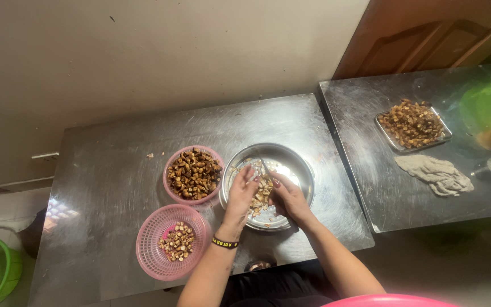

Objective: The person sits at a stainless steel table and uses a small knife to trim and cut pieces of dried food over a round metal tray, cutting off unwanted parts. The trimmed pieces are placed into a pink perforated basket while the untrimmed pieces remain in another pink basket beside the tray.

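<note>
Brown chopped pieces (261,196) heaped in a steel bowl (299,165) at mid-table, pinched between both hands' fingertips, left hand (241,196) curled over them, right hand (288,198) closed alongside, forearms angled inward, pink bowl of pieces (193,173) just beside, pink basket (169,241) nearer the person.

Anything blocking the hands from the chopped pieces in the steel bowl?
Nothing visible. The left hand and right hand are already inside the steel bowl, on the chopped pieces. The pink baskets sit off to the side.

Kitchen, steel worktables (115,165), baskets of chopped food (194,173)
</note>
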`<state>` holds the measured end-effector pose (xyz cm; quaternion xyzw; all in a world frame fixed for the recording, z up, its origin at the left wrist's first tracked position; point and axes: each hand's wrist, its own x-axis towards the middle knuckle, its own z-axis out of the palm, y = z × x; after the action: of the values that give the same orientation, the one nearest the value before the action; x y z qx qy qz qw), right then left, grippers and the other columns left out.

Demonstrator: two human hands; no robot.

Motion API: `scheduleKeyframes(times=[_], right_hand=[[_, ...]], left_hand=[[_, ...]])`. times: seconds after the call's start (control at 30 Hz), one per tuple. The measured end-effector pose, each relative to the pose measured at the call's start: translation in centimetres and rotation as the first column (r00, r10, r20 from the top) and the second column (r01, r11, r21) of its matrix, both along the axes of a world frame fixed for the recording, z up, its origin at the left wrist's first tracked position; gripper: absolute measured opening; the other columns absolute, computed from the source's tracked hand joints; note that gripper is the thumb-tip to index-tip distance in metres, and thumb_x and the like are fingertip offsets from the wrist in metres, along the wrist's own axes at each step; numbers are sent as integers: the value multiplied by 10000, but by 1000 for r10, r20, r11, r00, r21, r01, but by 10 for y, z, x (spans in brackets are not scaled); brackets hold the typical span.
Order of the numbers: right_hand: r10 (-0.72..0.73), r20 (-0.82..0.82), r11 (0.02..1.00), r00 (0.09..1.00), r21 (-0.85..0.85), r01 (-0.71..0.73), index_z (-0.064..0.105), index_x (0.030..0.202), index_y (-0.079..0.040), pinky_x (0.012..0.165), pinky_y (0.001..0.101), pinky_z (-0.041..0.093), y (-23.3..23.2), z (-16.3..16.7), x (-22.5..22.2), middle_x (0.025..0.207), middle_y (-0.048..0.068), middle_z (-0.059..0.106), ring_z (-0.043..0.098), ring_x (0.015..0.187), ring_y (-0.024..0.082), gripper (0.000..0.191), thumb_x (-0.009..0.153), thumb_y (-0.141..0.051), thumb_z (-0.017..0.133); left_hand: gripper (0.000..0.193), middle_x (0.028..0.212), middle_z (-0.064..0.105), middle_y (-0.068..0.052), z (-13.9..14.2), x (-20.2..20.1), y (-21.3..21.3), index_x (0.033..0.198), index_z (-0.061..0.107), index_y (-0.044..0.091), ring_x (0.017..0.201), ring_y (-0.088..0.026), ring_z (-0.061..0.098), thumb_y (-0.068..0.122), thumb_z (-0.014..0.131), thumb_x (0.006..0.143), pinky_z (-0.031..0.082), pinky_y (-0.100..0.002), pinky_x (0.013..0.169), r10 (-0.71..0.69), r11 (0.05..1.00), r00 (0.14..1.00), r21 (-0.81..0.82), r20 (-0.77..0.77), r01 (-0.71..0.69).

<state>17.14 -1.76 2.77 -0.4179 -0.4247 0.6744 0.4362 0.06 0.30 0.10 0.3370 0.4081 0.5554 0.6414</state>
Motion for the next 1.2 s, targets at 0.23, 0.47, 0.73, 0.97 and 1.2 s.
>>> scheduleKeyframes(times=[0.23, 0.47, 0.73, 0.97, 1.2], right_hand=[[90, -125, 990, 988, -100, -102, 469, 1527, -140, 364, 196, 348, -6, 15, 7, 659, 34, 598, 429, 378, 57, 542, 1035, -367, 481], [51, -301, 981, 952, -164, -104, 386, 1517, -140, 352, 180, 340, -10, 14, 18, 643, 10, 553, 389, 360, 29, 559, 1023, -386, 476], [-235, -371, 941, 899, -318, 115, 483, 1289, -118, 330, 162, 331, -20, 15, 19, 604, -27, 491, 372, 373, 25, 367, 1023, -358, 565], [-26, 349, 997, 937, 71, 2, 489, 1401, -137, 439, 217, 405, -3, 2, 26, 671, -21, 530, 448, 505, 54, 398, 1039, -300, 517], [81, 452, 934, 889, 278, -226, 394, 1613, -230, 628, 263, 492, -20, -14, 2, 850, 35, 628, 478, 639, 87, 577, 1042, -216, 475]], left_hand=[[386, 1156, 727, -113, -1, -2, -2, 1357, 590, -4, 970, -184, 729, 94, 644, 987, 606, -323, 873, -245, 969, 924, 55, 294, 239], [268, 960, 757, -113, -2, -6, 1, 1193, 679, -41, 813, -158, 726, 124, 679, 982, 608, -282, 743, -208, 974, 954, -48, 218, 223], [183, 855, 752, -85, 2, -7, 5, 1075, 684, -27, 710, -137, 705, 117, 709, 965, 594, -264, 681, -96, 994, 993, -52, 65, 100], [176, 951, 742, -104, 0, -8, 6, 1117, 692, 0, 777, -151, 709, 113, 656, 988, 602, -276, 711, -58, 985, 989, -153, 139, 79], [198, 1002, 740, -120, 2, -5, -1, 1131, 665, -23, 859, -219, 742, 89, 547, 1017, 636, -374, 803, -103, 982, 968, -134, 229, 136]])
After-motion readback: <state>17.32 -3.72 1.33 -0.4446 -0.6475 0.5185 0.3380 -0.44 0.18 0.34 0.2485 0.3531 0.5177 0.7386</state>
